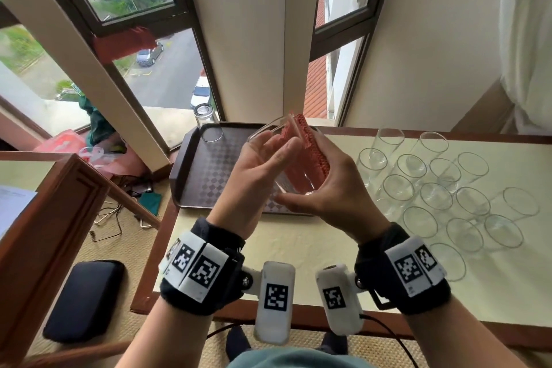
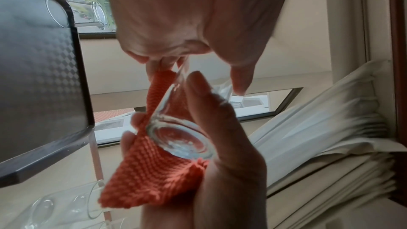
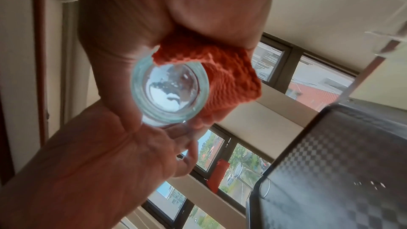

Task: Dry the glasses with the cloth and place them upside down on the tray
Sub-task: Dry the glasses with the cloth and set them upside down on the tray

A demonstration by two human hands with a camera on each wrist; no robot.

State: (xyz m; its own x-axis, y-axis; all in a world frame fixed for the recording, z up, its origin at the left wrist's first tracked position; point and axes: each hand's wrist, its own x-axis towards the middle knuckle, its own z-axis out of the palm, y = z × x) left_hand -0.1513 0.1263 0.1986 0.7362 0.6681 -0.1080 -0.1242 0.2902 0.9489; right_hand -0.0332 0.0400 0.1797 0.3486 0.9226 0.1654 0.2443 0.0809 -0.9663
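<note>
A clear glass [image 1: 286, 158] is held tilted above the brown tray [image 1: 191, 176], the orange cloth [image 1: 307, 146] pressed along its side. The left hand [image 1: 257, 170] grips the glass; the right hand [image 1: 331, 188] clasps cloth and glass. One glass [image 1: 206, 122] stands inverted on the tray; others [image 1: 442, 188] wait on the counter [image 1: 298, 248].
</note>
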